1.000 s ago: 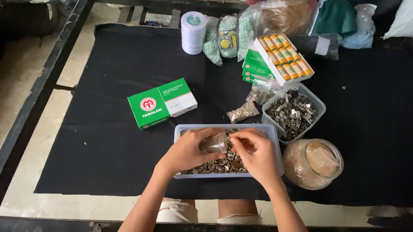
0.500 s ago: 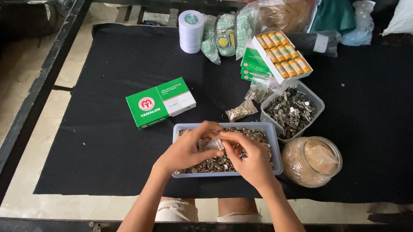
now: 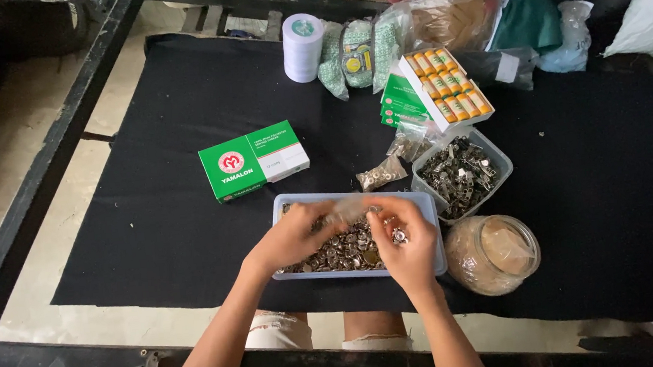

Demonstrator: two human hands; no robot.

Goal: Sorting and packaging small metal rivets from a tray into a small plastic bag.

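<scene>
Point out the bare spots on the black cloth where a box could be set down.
Bare cloth lies left of the green and white box and blue tray. More lies right of the glass jar. The back edge is crowded: tape roll, thread-spool box, bags, clear tub.

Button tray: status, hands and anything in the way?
Left hand and right hand over blue tray of metal buttons, pinching a small clear bag. Glass jar beside the tray.
</scene>
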